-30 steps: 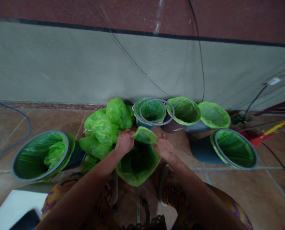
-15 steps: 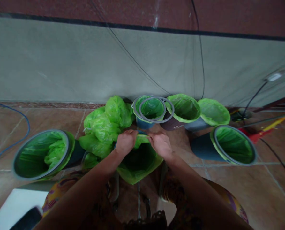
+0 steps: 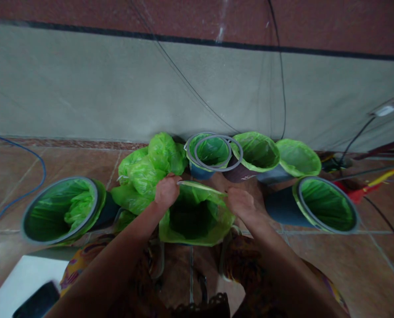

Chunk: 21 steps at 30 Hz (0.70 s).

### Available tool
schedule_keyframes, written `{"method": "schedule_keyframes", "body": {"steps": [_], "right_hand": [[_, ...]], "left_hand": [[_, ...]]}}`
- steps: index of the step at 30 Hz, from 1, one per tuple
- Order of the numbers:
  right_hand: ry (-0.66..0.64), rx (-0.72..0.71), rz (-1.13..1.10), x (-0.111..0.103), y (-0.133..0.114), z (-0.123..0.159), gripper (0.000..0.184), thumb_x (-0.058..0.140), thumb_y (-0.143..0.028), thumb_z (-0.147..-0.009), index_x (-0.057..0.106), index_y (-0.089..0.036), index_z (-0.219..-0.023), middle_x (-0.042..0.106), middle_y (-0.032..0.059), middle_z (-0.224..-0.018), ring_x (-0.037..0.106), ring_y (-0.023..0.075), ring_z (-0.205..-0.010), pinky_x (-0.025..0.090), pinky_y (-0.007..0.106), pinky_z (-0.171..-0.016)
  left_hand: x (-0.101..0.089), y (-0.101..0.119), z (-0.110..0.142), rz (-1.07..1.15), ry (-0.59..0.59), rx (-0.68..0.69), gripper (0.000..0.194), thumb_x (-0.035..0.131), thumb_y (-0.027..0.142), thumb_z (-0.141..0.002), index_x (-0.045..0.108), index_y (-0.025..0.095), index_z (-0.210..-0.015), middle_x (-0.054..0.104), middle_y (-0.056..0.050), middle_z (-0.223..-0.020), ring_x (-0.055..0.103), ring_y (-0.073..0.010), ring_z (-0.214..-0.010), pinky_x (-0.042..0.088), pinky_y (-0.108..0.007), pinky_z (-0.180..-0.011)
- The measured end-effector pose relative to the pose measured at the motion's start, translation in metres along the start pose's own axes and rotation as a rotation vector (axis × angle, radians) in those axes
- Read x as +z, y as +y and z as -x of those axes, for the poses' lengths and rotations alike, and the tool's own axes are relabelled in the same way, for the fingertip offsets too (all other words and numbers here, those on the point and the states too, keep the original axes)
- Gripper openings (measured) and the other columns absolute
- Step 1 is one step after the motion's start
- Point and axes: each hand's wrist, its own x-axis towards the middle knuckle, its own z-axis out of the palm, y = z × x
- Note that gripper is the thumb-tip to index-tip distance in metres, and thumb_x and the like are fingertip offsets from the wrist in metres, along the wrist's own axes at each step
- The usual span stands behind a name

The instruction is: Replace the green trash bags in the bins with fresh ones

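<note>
While a liner gapes open at centre, the left hand and right hand clamp its far edge; bags heap beside the left one, and beyond, grey rings rest atop a bin near the wall.

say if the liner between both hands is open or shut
Open: the green liner gapes, its far edge held by the left hand and right hand.

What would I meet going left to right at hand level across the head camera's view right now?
Left bin → pile of green bags → left hand → open green bag → right hand → right bin → red object.
</note>
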Motion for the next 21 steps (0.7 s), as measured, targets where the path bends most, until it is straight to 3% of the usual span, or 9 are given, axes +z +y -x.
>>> {"method": "schedule_keyframes", "body": {"steps": [3,6,10,15,21], "right_hand": [[0.044,-0.103,-0.060,0.004,-0.006,0.002,0.043,0.062,-0.027,-0.081,0.061,-0.015,-0.122,0.066,0.0181,-0.114,0.063,0.0316,-0.106,0.049,0.039,-0.084],[0.171,-0.320,-0.172,0.008,-0.015,0.001,0.060,0.067,-0.026,-0.078,0.049,-0.019,-0.135,0.059,0.0130,-0.127,0.055,0.0269,-0.116,0.043,0.036,-0.096],[0.257,-0.519,-0.315,0.015,-0.024,-0.003,0.030,0.057,-0.025,-0.087,0.062,-0.020,-0.116,0.063,0.0076,-0.116,0.058,0.0193,-0.106,0.040,0.029,-0.095],[0.329,-0.500,-0.380,0.023,-0.025,-0.006,0.012,0.054,-0.019,-0.086,0.064,-0.018,-0.093,0.066,0.0061,-0.096,0.060,0.0177,-0.089,0.041,0.027,-0.081],[0.411,-0.449,-0.426,0.025,-0.023,-0.008,0.012,0.052,-0.011,-0.080,0.059,-0.019,-0.085,0.064,0.0032,-0.083,0.059,0.0163,-0.077,0.039,0.025,-0.072]], "left_hand": [[0.004,0.005,0.001,0.101,0.016,0.089,0.027,0.046,0.020,-0.090,0.071,0.022,-0.099,0.066,-0.005,-0.104,0.063,-0.0161,-0.090,0.047,-0.024,-0.085],[0.009,0.011,0.002,0.192,0.016,0.181,0.022,0.051,0.023,-0.088,0.071,0.023,-0.098,0.065,-0.004,-0.104,0.063,-0.0142,-0.088,0.048,-0.023,-0.084],[0.018,0.013,0.004,0.321,0.071,0.339,0.016,0.058,0.024,-0.086,0.070,0.022,-0.096,0.063,-0.002,-0.101,0.063,-0.0130,-0.090,0.048,-0.022,-0.084],[0.022,0.013,0.006,0.404,0.130,0.512,0.019,0.058,0.035,-0.088,0.069,0.021,-0.095,0.063,-0.003,-0.095,0.062,-0.0138,-0.089,0.049,-0.025,-0.082],[0.017,0.018,0.007,0.384,0.104,0.493,0.018,0.048,0.023,-0.092,0.065,0.019,-0.086,0.061,-0.002,-0.087,0.061,-0.0127,-0.082,0.047,-0.024,-0.076]]}}
